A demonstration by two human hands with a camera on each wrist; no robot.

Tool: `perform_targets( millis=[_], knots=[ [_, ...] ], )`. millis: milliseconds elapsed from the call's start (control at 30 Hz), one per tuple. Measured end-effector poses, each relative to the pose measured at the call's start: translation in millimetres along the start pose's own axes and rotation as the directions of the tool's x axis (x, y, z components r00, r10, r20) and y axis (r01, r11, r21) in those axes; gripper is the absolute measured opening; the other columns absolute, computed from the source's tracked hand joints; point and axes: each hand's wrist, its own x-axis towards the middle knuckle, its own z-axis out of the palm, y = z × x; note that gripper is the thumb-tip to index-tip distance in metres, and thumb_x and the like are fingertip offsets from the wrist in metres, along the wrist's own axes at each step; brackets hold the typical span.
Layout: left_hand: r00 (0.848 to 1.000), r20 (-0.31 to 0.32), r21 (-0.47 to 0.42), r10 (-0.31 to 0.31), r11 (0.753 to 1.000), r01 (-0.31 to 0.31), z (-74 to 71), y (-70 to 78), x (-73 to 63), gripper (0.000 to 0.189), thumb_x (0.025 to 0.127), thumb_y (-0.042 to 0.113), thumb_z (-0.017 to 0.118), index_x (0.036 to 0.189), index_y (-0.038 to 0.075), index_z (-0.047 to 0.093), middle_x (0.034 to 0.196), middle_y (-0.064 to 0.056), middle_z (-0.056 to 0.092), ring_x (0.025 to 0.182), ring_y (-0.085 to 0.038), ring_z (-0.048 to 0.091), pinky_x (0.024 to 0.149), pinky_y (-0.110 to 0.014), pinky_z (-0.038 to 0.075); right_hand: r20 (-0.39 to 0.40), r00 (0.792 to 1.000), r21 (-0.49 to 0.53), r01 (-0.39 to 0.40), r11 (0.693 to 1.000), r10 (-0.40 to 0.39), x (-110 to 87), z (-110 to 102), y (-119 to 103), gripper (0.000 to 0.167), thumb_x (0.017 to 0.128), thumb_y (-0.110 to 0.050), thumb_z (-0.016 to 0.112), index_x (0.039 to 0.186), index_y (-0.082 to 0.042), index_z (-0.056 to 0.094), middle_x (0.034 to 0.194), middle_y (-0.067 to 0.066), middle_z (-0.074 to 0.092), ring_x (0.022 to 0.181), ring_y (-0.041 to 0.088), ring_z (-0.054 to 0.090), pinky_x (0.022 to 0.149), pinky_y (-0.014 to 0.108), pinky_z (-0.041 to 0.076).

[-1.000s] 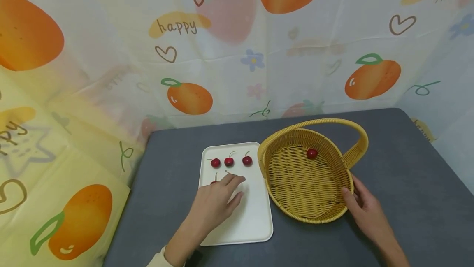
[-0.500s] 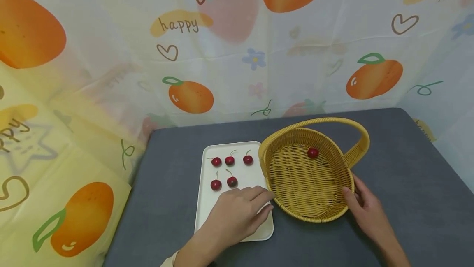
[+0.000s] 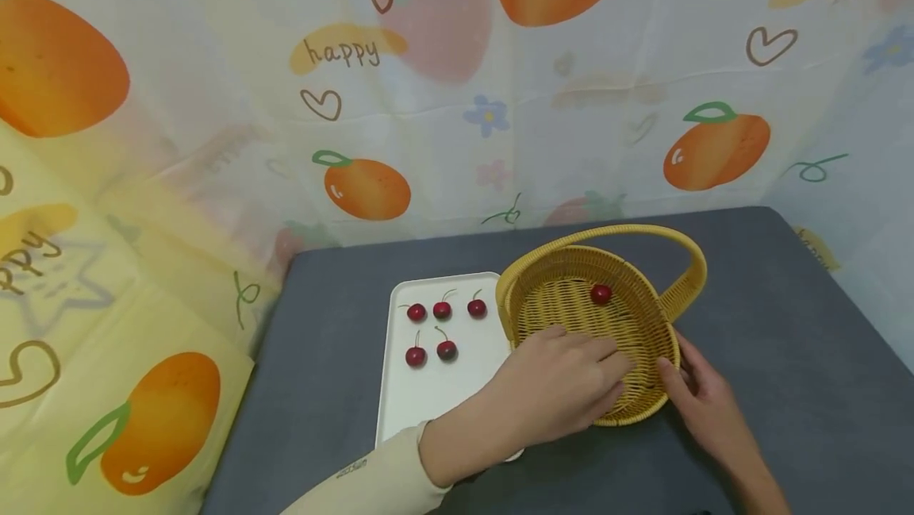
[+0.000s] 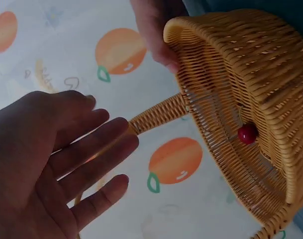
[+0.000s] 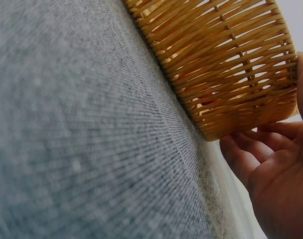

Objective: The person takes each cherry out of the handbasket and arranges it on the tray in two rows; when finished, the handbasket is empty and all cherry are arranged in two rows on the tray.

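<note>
My left hand (image 3: 567,380) is over the near part of a yellow wicker basket (image 3: 528,317). In the left wrist view its fingers (image 4: 109,144) are loosely spread, with nothing between them. My right hand (image 3: 707,404) holds the basket's right rim, thumb on top and fingers outside against the woven wall. A dark red cherry (image 3: 601,294) lies inside toward the back. The left wrist view shows a stemmed cherry (image 4: 247,133) in the basket; I cannot tell whether it is the same one. Several cherries (image 3: 446,350) with stems sit in two rows on a white tray (image 3: 421,408).
The tray stands left of the basket on a dark grey tabletop (image 3: 321,356). A tall arched handle (image 3: 635,231) rises over the basket. Behind and to the left hangs a fruit-printed cloth (image 3: 443,134). My left forearm crosses the tray's near corner.
My left hand has moved right, from above the tray's cherries to over the basket. My right hand keeps its hold on the rim, and the visible tray cherries have stayed put.
</note>
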Motion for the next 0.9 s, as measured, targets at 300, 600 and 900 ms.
perform_targets(
  millis=[300,600,900],
  knots=[
    [0.979,0.186,0.133,-0.083,0.989,0.059,38.7,-12.3,55.8,0.020,0.108,0.023,0.062,0.124,0.030,0.073,0.107,0.013,0.070,0.080,-0.003,0.065,0.057,-0.021,0.046,0.018,0.999,0.006,-0.029,1.000,0.029,1.0,1,0,0.060,0.113,-0.023,0.051,0.168,-0.012,0.027,0.159,0.030,0.043,0.117,-0.018,0.052,0.085,0.007,0.049],
    [0.955,0.255,0.149,-0.151,0.982,0.116,68.8,-27.0,88.4,0.020,0.108,0.023,0.063,0.120,0.034,0.074,0.104,0.014,0.070,0.068,-0.002,0.052,0.056,-0.023,0.046,0.005,1.000,-0.013,-0.002,1.000,0.002,0.6,1,-3,0.059,0.113,-0.022,0.051,0.167,-0.012,0.030,0.156,0.030,0.047,0.116,-0.019,0.053,0.086,0.006,0.047],
    [0.852,0.469,0.177,-0.230,0.970,0.165,94.9,-34.8,109.0,0.028,0.107,0.029,0.063,0.131,0.042,0.067,0.126,0.018,0.065,0.078,0.000,0.056,0.061,-0.022,0.049,0.000,1.000,-0.015,0.015,1.000,-0.015,0.9,-2,-1,0.059,0.113,-0.021,0.052,0.166,-0.009,0.031,0.155,0.032,0.048,0.117,-0.020,0.052,0.086,0.006,0.047]
  ],
)
